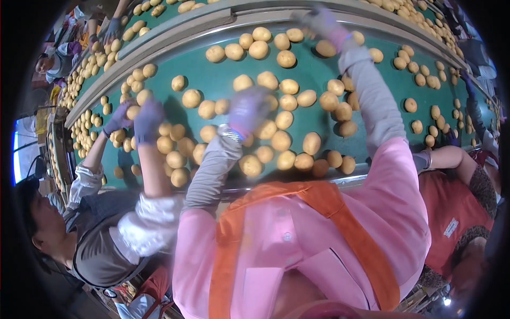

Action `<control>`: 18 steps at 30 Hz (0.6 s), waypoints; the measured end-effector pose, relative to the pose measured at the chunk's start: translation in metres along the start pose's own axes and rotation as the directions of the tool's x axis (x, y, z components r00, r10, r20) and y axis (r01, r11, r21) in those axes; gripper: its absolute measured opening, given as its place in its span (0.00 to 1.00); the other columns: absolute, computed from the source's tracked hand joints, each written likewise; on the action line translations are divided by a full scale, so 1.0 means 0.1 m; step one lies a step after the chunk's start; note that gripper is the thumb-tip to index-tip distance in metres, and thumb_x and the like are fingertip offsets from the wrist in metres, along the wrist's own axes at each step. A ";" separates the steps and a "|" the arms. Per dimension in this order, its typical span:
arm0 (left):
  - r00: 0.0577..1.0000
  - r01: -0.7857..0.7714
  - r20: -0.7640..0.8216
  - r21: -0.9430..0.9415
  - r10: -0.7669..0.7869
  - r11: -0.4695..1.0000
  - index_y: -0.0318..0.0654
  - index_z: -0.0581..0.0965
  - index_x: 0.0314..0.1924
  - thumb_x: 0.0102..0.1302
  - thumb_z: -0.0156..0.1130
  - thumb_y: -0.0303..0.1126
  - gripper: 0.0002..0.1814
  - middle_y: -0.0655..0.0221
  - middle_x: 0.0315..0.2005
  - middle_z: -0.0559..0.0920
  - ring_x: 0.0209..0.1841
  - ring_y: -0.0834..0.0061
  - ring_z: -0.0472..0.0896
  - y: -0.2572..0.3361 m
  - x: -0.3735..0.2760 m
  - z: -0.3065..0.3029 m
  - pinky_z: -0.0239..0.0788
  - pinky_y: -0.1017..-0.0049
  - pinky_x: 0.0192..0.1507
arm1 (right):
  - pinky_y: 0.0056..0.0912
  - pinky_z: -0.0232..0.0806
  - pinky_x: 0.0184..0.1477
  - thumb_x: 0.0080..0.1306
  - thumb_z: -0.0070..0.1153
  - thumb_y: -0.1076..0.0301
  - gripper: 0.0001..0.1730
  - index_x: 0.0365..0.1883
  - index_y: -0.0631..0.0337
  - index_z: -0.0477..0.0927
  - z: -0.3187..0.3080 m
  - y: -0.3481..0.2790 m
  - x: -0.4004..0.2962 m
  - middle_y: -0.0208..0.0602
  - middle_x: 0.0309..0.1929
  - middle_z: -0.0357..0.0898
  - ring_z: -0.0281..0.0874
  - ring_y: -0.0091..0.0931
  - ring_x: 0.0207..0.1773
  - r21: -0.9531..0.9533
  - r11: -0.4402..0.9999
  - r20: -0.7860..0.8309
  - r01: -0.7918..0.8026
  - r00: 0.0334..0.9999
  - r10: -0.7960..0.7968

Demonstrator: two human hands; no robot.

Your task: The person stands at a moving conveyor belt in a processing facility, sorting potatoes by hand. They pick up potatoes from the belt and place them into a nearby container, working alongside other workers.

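Potatoes are strewn over a green conveyor belt (223, 75) in front of me. My left hand (248, 109), in a purple-grey glove, is blurred above the middle of the belt, among potatoes. A potato (266, 129) lies just below its palm side, and another potato (242, 82) sits above it. My right arm stretches to the far side, where my gloved right hand (322, 26) is blurred near the metal rail (275, 18). Close below that hand lies a potato (326, 48). Blur hides the fingers of both hands and anything in them.
At left, a co-worker's gloved hands (149, 119) are among potatoes, one potato (133, 112) between them. Another co-worker's arm (446, 157) reaches in at right. Beyond the rail, a second belt (169, 16) carries more potatoes. The near metal edge (352, 178) runs before my chest.
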State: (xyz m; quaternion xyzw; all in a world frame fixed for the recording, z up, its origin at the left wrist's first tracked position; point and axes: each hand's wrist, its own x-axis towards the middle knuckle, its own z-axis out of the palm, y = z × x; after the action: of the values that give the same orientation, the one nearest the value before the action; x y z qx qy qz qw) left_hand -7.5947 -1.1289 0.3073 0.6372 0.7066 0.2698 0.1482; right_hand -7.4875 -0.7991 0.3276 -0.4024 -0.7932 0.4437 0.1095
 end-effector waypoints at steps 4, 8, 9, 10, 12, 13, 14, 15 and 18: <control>0.927 -0.022 0.355 0.378 -0.123 0.926 0.53 0.79 0.60 0.63 0.68 0.47 0.25 0.67 0.54 0.81 0.50 0.59 0.84 0.20 0.24 0.08 0.76 0.55 0.48 | 0.50 0.73 0.60 0.68 0.57 0.45 0.34 0.65 0.59 0.77 0.72 -0.16 -1.01 0.48 0.57 0.84 0.83 0.47 0.57 -0.365 0.894 0.328 0.259 0.935 -0.137; 0.705 0.100 0.659 0.274 -0.262 0.957 0.46 0.78 0.63 0.62 0.69 0.56 0.34 0.54 0.55 0.82 0.57 0.52 0.83 0.20 0.65 -0.12 0.76 0.57 0.58 | 0.34 0.77 0.40 0.68 0.63 0.51 0.35 0.69 0.58 0.75 0.73 0.10 -1.60 0.39 0.48 0.87 0.86 0.27 0.38 0.342 0.889 0.144 -0.304 0.952 0.270; 0.671 0.154 0.701 0.187 -0.242 0.970 0.45 0.78 0.65 0.57 0.71 0.58 0.39 0.52 0.57 0.83 0.58 0.51 0.83 0.19 0.70 -0.30 0.75 0.58 0.60 | 0.29 0.75 0.36 0.68 0.64 0.52 0.35 0.69 0.60 0.75 0.70 0.24 -1.73 0.36 0.45 0.86 0.83 0.22 0.34 0.426 0.860 0.031 -0.280 0.955 0.295; 0.641 0.201 0.736 0.110 -0.216 0.973 0.43 0.78 0.65 0.58 0.72 0.58 0.39 0.54 0.54 0.84 0.54 0.55 0.84 0.09 0.75 -0.40 0.76 0.60 0.57 | 0.24 0.73 0.32 0.67 0.66 0.54 0.35 0.69 0.61 0.75 0.63 0.38 -1.83 0.34 0.41 0.86 0.80 0.18 0.31 0.505 0.829 -0.087 -0.240 0.942 0.325; 0.647 0.367 0.734 -0.063 -0.206 0.928 0.40 0.78 0.65 0.60 0.73 0.59 0.40 0.57 0.47 0.86 0.46 0.63 0.86 -0.35 0.97 -0.42 0.79 0.65 0.49 | 0.27 0.74 0.33 0.68 0.64 0.54 0.35 0.69 0.62 0.75 0.45 0.52 -2.02 0.38 0.46 0.86 0.82 0.20 0.31 0.334 0.878 -0.098 -0.343 0.914 0.394; 0.698 0.444 0.668 -0.120 -0.259 0.888 0.38 0.78 0.65 0.60 0.74 0.60 0.41 0.59 0.43 0.87 0.42 0.67 0.87 -0.61 1.17 -0.38 0.80 0.67 0.46 | 0.29 0.75 0.36 0.67 0.63 0.52 0.36 0.70 0.60 0.74 0.44 0.48 -2.04 0.39 0.45 0.87 0.84 0.23 0.31 0.278 0.893 -0.090 -0.354 0.916 0.392; 0.726 0.504 0.548 -0.013 -0.415 0.864 0.34 0.77 0.65 0.62 0.74 0.58 0.41 0.62 0.41 0.88 0.35 0.71 0.86 -0.95 1.44 -0.31 0.79 0.70 0.40 | 0.32 0.76 0.38 0.67 0.63 0.50 0.37 0.71 0.58 0.74 0.45 0.43 -2.04 0.39 0.45 0.88 0.85 0.27 0.32 0.219 0.909 -0.070 -0.355 0.923 0.378; 0.844 0.516 0.382 -0.386 -0.377 0.765 0.33 0.76 0.66 0.64 0.73 0.56 0.40 0.62 0.39 0.87 0.35 0.72 0.85 -0.81 1.64 -0.51 0.78 0.70 0.40 | 0.33 0.77 0.40 0.66 0.63 0.49 0.36 0.68 0.57 0.76 0.48 0.40 -2.04 0.39 0.43 0.89 0.86 0.29 0.33 0.116 0.941 -0.115 -0.316 0.937 0.329; 0.946 0.115 -0.262 -0.286 -0.193 0.951 0.30 0.73 0.67 0.66 0.71 0.51 0.39 0.51 0.49 0.84 0.44 0.66 0.85 -1.09 1.72 -0.22 0.78 0.66 0.46 | 0.37 0.78 0.45 0.65 0.62 0.45 0.30 0.57 0.56 0.84 0.69 -0.01 -1.67 0.38 0.37 0.90 0.88 0.33 0.36 -0.281 0.928 -0.021 -0.243 0.969 0.247</control>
State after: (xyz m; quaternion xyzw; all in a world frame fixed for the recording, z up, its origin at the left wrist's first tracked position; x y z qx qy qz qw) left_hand -7.7210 -0.9695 0.2864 0.5077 0.7258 0.4395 0.1495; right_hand -7.4161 -0.9651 0.3190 -0.5064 -0.7926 0.3393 -0.0108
